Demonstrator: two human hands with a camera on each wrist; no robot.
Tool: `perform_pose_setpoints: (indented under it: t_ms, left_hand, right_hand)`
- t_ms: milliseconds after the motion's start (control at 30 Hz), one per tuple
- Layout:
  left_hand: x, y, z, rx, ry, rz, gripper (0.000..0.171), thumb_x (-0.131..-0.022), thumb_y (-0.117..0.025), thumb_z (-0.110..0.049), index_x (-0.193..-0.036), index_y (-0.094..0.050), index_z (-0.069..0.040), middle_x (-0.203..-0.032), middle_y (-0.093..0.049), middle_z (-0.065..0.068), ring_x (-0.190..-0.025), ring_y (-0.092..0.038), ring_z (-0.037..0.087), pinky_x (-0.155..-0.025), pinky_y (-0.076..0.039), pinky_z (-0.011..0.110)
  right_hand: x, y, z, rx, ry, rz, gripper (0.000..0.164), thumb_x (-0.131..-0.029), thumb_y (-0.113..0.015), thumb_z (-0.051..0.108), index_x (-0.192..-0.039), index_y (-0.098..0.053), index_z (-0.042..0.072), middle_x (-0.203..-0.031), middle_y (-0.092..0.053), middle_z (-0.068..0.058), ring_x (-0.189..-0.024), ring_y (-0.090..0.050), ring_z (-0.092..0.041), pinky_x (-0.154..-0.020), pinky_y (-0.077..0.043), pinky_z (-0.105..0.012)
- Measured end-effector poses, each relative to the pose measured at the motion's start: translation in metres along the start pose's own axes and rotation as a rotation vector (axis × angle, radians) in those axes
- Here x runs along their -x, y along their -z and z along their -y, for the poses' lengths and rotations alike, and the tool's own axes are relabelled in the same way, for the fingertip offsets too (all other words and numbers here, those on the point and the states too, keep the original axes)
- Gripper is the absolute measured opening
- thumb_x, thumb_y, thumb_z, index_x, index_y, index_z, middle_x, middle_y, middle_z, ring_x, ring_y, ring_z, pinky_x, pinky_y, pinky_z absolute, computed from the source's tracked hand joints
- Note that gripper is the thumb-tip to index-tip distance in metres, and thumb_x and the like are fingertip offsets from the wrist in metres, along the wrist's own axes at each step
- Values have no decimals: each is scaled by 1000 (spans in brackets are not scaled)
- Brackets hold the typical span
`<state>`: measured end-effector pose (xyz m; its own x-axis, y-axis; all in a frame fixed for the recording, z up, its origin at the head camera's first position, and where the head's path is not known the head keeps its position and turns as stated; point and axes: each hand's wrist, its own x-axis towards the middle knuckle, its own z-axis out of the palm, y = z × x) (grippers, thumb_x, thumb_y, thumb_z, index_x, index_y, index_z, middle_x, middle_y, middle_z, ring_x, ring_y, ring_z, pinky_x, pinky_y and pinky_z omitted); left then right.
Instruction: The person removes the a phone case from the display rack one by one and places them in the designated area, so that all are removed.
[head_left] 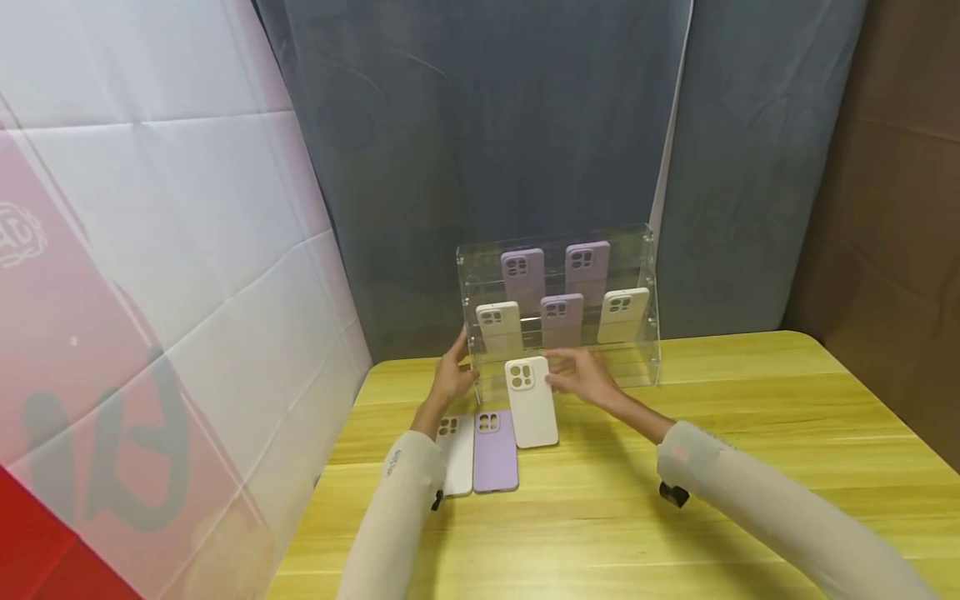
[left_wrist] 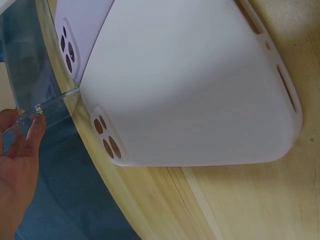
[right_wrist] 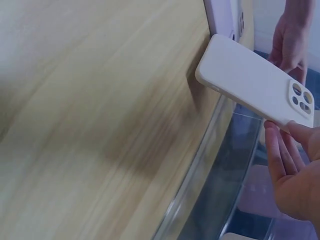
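Note:
My right hand [head_left: 587, 379] pinches a cream-white phone case [head_left: 534, 412] by its edge near the camera cutouts. The case is tilted, held up in front of the lower tiers of a clear acrylic display stand [head_left: 637, 367]; in the right wrist view, thumb and fingertips grip its long side. At the stand's left side, my left hand [head_left: 452, 379] grips the clear side panel, with fingers curled around the edge in the left wrist view. Flat on the table beneath lie a white phone case [left_wrist: 185, 100] and a lilac phone case [head_left: 496, 462], side by side.
Two lilac cases, one of them at the right [head_left: 588, 271], lean on the stand's upper tier. Below them stand a cream case [head_left: 500, 325], a lilac case [head_left: 562, 321] and another cream case [head_left: 622, 317]. A grey curtain [head_left: 525, 125] hangs behind the wooden table [head_left: 750, 467].

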<state>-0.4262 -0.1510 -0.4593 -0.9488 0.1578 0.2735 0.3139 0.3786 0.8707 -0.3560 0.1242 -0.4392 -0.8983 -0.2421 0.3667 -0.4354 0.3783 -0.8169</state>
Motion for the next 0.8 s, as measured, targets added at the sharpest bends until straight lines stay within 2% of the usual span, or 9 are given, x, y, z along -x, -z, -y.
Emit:
perform_pose_setpoints:
  t_ms: [333,533,633,800]
  left_hand:
    - [-2,-1,1,9,-10,2,107,-81,-58,27,-166,-23,-27,-156,-44,29,-127,-58,52,-94,-63,49]
    - [-2,0,1,6,-16,7,107,-80,-59,26,-166,-23,-27,-155,-45,29,-126,-59,51,-93,-63,47]
    - [-2,1,1,11,-12,9,107,-80,-59,26,-166,-23,-27,-155,-45,29,-126,-59,51,-91,-64,46]
    - [-2,1,2,13,-10,7,107,-80,-58,26,-166,-22,-26,-154,-45,30,-125,-60,52,-88,-65,44]
  right_hand:
    - [5,-4,-9,-29,-19,11,47,-89,-72,-9,-135,-63,-8,-108,-72,-32,-76,-78,-34,-66,-67,-28]
    - [5,-5,-13,6,-4,8,48,-90,-72,-9,-137,-62,-7,-109,-73,-31,-79,-76,-42,-65,-67,-28]
    - [5,-7,-15,19,-11,4,49,-89,-73,-8,-137,-63,-6,-107,-74,-30,-79,-76,-45,-64,-67,-30]
    - [8,-9,-20,32,-34,13,49,-86,-75,-8,-134,-64,-8,-103,-75,-29,-74,-76,-42,-63,-68,-40]
